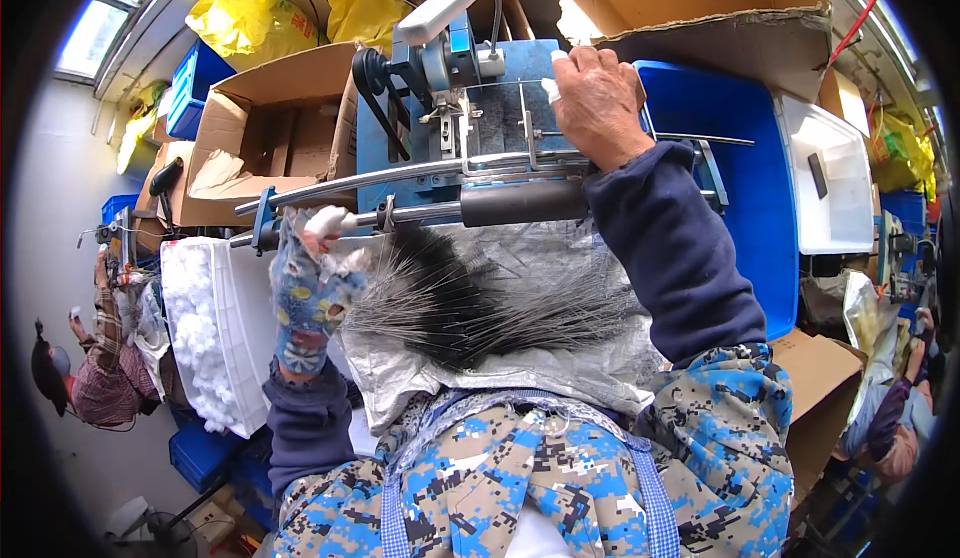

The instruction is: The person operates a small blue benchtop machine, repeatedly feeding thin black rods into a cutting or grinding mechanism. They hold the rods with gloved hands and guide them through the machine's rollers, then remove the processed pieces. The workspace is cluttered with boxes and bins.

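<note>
My right hand point(597, 106) is over the blue bench machine point(500, 118), its fingers curled and some tips wrapped in white. A thin wire point(505, 83) runs from the machine's head to its thumb and fingertips, which appear pinched on it. My left hand point(308, 288), in a patterned, fingerless glove, is held left of the wires, below the metal rails. Its white-covered fingers are bent together; whatever is between them cannot be made out. A loose bundle of thin wires point(450, 298), dark in the middle, lies on a silvery sheet point(400, 383) across my lap.
At left stands a white tub point(245, 328) with white fluffy balls. A cardboard box point(275, 138) is behind it. Right of the machine are a blue bin point(775, 208) and a white tray point(830, 178). Metal rails point(400, 178) cross in front. Other people work at both sides.
</note>
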The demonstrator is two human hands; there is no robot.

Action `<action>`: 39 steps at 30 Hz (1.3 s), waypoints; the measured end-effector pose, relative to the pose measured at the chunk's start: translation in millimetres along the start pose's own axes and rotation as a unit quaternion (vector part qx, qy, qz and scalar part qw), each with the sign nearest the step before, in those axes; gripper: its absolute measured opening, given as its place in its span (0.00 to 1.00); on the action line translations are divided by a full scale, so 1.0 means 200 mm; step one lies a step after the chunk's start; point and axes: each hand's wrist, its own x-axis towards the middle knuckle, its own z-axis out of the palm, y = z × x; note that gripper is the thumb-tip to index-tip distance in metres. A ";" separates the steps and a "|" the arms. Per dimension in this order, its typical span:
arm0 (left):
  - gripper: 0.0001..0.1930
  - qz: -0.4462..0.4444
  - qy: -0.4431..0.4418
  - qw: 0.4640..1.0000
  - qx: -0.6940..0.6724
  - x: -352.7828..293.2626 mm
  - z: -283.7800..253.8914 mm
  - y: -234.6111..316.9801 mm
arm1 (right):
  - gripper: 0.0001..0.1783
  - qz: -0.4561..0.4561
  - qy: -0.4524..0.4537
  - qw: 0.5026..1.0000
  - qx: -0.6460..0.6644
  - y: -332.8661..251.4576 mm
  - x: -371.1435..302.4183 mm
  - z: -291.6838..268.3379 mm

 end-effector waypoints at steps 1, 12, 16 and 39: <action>0.30 0.030 -0.032 0.997 0.068 -0.12 -0.02 -0.11 | 0.12 0.005 0.000 0.999 -0.033 0.02 0.03 0.04; 0.32 0.069 -0.150 0.973 0.164 -0.48 0.28 -0.21 | 0.03 -0.064 -0.062 0.996 0.028 0.06 -0.21 -0.36; 0.30 -0.137 -0.297 0.940 -0.101 -0.45 0.41 -0.22 | 0.08 -0.114 -0.147 0.965 0.184 -0.05 -0.60 -0.44; 0.21 0.087 -0.212 0.968 0.102 -0.34 0.35 -0.12 | 0.09 0.106 -0.030 0.664 0.740 -0.18 -0.33 -0.44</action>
